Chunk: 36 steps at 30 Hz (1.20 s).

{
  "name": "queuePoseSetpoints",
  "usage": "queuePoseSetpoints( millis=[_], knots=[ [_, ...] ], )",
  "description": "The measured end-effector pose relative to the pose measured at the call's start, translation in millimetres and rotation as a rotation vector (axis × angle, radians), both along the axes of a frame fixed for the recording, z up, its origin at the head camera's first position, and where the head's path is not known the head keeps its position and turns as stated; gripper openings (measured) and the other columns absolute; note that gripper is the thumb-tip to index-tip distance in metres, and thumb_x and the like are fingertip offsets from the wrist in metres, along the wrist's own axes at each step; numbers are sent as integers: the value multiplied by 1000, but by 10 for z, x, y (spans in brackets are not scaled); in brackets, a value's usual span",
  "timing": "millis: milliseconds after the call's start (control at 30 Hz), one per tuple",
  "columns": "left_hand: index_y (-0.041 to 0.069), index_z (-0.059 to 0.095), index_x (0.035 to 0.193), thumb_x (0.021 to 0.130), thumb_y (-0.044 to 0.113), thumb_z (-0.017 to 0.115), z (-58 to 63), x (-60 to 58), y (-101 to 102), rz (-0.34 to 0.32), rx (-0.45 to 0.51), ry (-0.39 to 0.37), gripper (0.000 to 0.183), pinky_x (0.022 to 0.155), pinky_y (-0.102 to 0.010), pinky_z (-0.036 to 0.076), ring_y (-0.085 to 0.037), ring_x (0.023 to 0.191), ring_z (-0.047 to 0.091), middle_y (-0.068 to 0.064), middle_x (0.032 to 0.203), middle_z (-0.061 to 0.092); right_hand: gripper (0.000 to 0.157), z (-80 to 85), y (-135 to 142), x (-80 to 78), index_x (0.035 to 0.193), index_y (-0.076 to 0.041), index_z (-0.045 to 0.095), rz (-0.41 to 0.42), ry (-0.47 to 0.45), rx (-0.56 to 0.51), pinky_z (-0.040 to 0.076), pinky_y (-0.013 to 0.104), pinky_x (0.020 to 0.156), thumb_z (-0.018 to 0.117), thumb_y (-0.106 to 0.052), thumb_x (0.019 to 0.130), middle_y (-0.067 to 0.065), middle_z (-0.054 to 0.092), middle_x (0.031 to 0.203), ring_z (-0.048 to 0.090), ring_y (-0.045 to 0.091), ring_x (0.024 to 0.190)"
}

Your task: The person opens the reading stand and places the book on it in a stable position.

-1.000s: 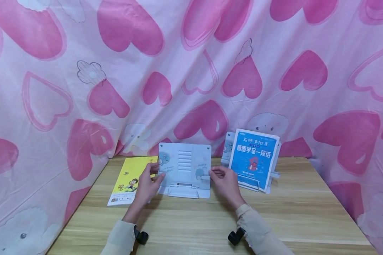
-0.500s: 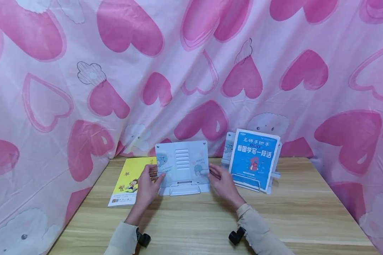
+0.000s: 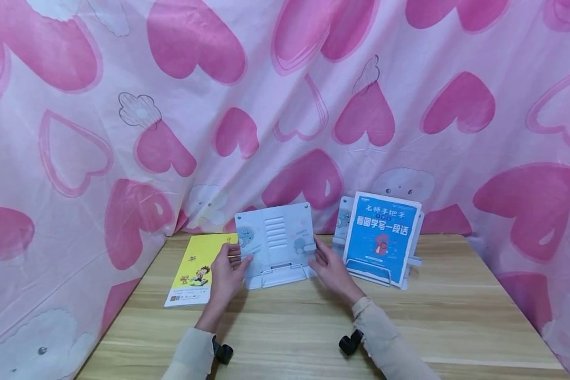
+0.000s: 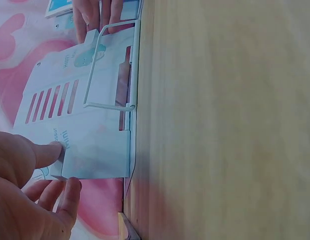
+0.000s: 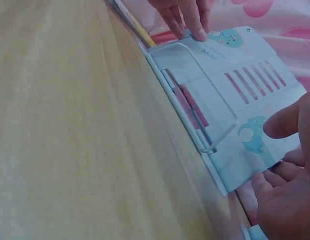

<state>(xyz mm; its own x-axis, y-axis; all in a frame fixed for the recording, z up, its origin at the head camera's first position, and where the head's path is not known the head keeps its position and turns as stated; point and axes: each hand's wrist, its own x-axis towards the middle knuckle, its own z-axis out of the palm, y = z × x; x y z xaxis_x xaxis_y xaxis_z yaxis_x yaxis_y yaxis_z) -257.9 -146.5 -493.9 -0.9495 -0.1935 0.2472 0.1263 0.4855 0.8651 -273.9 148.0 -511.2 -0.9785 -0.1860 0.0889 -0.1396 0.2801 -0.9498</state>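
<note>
A pale blue metal book stand [image 3: 276, 237] with slots, cartoon prints and a wire page holder [image 3: 284, 275] leans back at the middle of the table. My left hand [image 3: 229, 269] grips its left edge, thumb in front by the side clip [image 4: 59, 162] and fingers behind. At the right edge my right hand [image 3: 330, 266] holds the stand. In the right wrist view its thumb [image 5: 282, 124] lies over the front panel and the other fingers reach round behind the edge. The stand is turned slightly, its right end farther back than its left.
A yellow booklet [image 3: 190, 272] lies flat at the left, partly behind my left hand. To the right, a blue book [image 3: 380, 237] rests upright on a second, similar stand [image 3: 340, 224]. A pink heart-print curtain [image 3: 285, 105] hangs behind the wooden table [image 3: 408, 327].
The stand's panel has tipped up and back, and the whole stand has turned, its right side moving away from me. Both hands stay at its edges; the booklet and blue book have not moved.
</note>
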Motion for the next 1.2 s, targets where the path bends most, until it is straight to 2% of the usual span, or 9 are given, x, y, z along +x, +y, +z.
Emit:
queuePoseSetpoints(
  millis=[200,400,667,800,933,1067,1133,1200],
  knots=[
    [10,60,134,99,23,82,-9,-71,71,-10,22,-18,43,104,-47,63,-29,116,74,-12,129,71,82,-26,33,-49,175,-25,17,-1,-4,27,34,48,130,64,-20,109,1,21,182,29,32,166],
    [11,61,135,98,24,83,-4,-78,47,-13,19,-49,45,104,-47,63,-28,117,73,-11,130,71,83,-55,50,-63,175,-26,15,14,-13,23,32,49,131,65,-21,109,0,19,183,27,32,167],
    [11,63,138,92,12,88,41,-29,-125,-120,29,-66,53,102,-42,64,-31,120,74,-13,133,72,73,-48,28,-44,172,-32,27,-22,-1,-55,37,45,128,62,-16,110,-4,27,180,33,30,165],
    [14,62,142,95,13,85,47,-20,-181,-159,16,-86,53,104,-43,63,-30,124,73,-10,138,71,67,8,-13,33,170,-32,33,-46,50,-75,36,47,129,59,-14,111,-3,25,181,33,31,165],
    [16,62,144,98,14,82,47,-14,-232,-173,9,-90,50,106,-45,62,-31,127,71,-9,140,70,60,83,-122,128,166,-29,42,-117,141,-62,39,56,128,59,-12,110,-1,25,181,32,31,165],
    [13,60,147,100,15,80,33,4,-335,-159,-22,-99,51,107,-47,61,-33,129,70,-12,141,70,52,154,-292,219,157,-21,54,-172,283,-31,47,61,122,61,-7,108,2,43,170,43,27,156],
    [10,59,147,100,14,79,13,14,-407,-140,-40,-106,51,106,-46,62,-34,129,70,-15,140,70,48,187,-384,283,151,-21,59,-148,335,-33,51,56,119,61,-3,106,1,55,160,52,24,148],
    [8,59,147,100,14,79,-12,28,-483,-114,-63,-114,51,105,-45,62,-34,128,71,-16,139,70,44,212,-477,373,145,-19,62,-87,359,-63,55,46,116,61,0,105,1,63,148,60,22,138]
  ],
)
